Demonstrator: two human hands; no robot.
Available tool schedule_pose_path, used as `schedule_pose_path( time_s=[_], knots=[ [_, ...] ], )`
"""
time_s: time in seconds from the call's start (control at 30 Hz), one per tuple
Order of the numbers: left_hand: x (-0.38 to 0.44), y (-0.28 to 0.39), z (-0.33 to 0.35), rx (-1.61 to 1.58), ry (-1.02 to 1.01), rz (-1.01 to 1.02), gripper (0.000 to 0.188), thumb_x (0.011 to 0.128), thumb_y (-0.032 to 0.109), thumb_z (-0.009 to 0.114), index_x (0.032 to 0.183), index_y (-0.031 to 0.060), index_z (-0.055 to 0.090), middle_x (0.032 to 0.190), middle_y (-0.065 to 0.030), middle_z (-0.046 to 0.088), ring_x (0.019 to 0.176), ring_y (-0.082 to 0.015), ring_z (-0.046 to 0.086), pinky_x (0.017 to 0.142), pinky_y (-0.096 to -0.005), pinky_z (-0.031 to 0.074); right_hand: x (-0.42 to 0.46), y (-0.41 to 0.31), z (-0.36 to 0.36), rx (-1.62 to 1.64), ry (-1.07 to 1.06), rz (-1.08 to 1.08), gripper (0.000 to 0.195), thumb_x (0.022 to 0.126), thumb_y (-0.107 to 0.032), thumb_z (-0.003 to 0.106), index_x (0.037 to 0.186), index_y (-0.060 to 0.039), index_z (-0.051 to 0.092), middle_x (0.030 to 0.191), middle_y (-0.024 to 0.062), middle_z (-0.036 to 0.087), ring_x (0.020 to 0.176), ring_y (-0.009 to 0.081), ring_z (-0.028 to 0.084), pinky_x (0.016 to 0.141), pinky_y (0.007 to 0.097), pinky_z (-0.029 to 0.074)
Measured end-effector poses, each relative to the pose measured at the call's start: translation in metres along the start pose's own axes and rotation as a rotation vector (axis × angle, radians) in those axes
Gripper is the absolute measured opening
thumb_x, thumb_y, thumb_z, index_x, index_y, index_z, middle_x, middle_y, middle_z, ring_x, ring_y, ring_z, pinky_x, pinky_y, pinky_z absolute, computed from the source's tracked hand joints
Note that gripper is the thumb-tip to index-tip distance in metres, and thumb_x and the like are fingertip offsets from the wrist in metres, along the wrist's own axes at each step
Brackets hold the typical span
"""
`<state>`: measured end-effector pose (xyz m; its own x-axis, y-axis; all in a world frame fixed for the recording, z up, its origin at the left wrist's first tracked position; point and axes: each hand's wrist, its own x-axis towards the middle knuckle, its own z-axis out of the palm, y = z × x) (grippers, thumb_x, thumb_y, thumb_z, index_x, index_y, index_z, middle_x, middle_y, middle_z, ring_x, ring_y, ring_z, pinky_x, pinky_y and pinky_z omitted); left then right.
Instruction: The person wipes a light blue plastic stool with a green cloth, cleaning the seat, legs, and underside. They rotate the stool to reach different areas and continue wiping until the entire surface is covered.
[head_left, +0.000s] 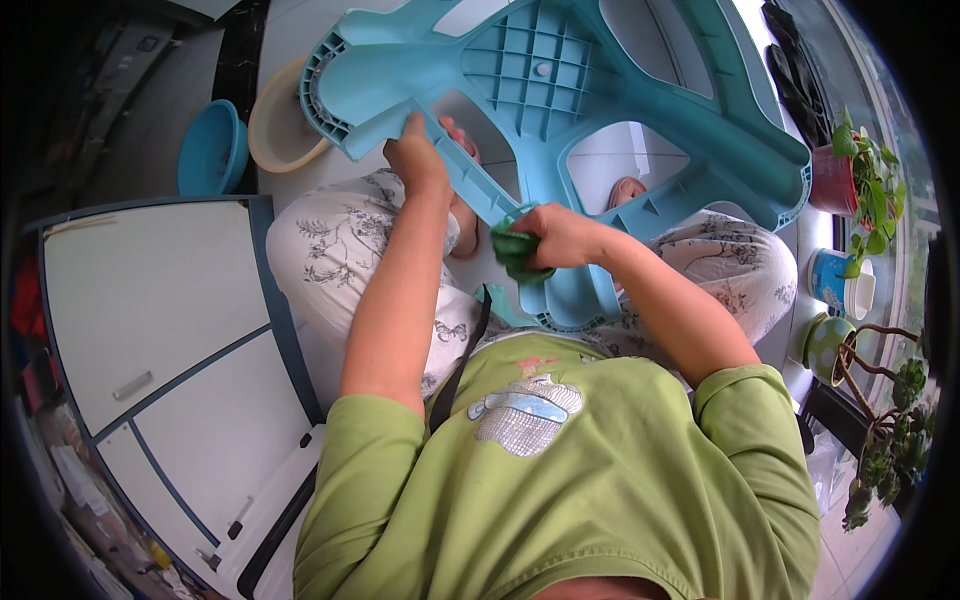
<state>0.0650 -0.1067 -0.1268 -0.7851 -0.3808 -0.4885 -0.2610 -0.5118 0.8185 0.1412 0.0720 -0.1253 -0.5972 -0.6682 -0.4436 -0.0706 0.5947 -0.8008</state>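
Observation:
A turquoise plastic chair or stool (405, 64) lies tipped over between my knees, its ribbed underside turned towards me. My left hand (416, 161) grips the edge of one of its legs, thumb on the inner face. In my right hand (562, 234) is a bunched green cloth (517, 251), pressed against the same leg's edge nearer my body. The fingers of the right hand are partly hidden by the cloth.
A blue basin (210, 150) and a beige basin (277, 124) stand at the far left. A white cabinet (157, 277) is close on my left. Along the window at right are a red plant pot (831, 180), a blue-and-white tub (829, 277) and a polka-dot pot (825, 349).

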Motion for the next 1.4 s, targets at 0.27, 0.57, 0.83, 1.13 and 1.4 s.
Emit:
schedule_pose_path(
  time_s=[0.27,0.57,0.83,1.13,1.4],
  knots=[
    [0.001,-0.012,0.004,-0.051,-0.108,0.06,0.027,0.095,0.025,0.052,0.098,-0.0014,0.05,0.076,-0.0116,0.058,0.056,-0.0225,0.055,0.051,-0.036,0.048,0.039,0.009,-0.015,-0.145,0.543,-0.109,0.038,0.076,-0.01,0.064,0.114,-0.0116,0.067,0.099,0.0125,0.069,0.093,0.0325,0.066,0.08,0.0412,0.053],
    [-0.004,-0.015,-0.016,-0.087,-0.078,0.028,0.036,0.098,0.039,0.05,0.098,0.0033,0.051,0.078,-0.0106,0.056,0.062,-0.0236,0.055,0.055,-0.0388,0.048,0.036,-0.038,-0.03,-0.565,0.008,0.125,0.021,0.072,-0.011,0.059,0.089,-0.0081,0.071,0.09,0.014,0.069,0.089,0.0358,0.065,0.073,0.0437,0.053],
    [0.015,-0.021,-0.024,-0.255,-0.124,-0.135,0.033,0.097,0.033,0.054,0.1,0.0009,0.047,0.077,-0.0093,0.052,0.056,-0.0211,0.05,0.053,-0.037,0.046,0.045,-0.016,0.007,-0.54,0.395,-0.028,0.016,0.072,-0.012,0.059,0.081,-0.0055,0.07,0.088,0.0158,0.07,0.091,0.0352,0.066,0.075,0.045,0.054],
    [-0.009,-0.007,-0.009,-0.181,-0.206,-0.046,0.032,0.095,0.036,0.056,0.099,0.0043,0.049,0.077,-0.0083,0.051,0.059,-0.0204,0.05,0.055,-0.0368,0.046,0.048,0.0,0.017,-0.22,0.581,-0.008,0.041,0.074,-0.008,0.062,0.116,-0.0121,0.061,0.115,0.0116,0.061,0.109,0.0355,0.057,0.085,0.0454,0.052],
    [-0.003,-0.015,-0.023,-0.236,-0.21,-0.034,0.036,0.094,0.039,0.059,0.095,0.0039,0.052,0.075,-0.0076,0.054,0.061,-0.0208,0.053,0.059,-0.0351,0.047,0.031,-0.01,-0.019,0.254,-0.063,-0.036,0.046,0.074,-0.009,0.072,0.119,-0.0063,0.062,0.114,0.0185,0.062,0.107,0.0378,0.057,0.087,0.0404,0.049]
  ],
)
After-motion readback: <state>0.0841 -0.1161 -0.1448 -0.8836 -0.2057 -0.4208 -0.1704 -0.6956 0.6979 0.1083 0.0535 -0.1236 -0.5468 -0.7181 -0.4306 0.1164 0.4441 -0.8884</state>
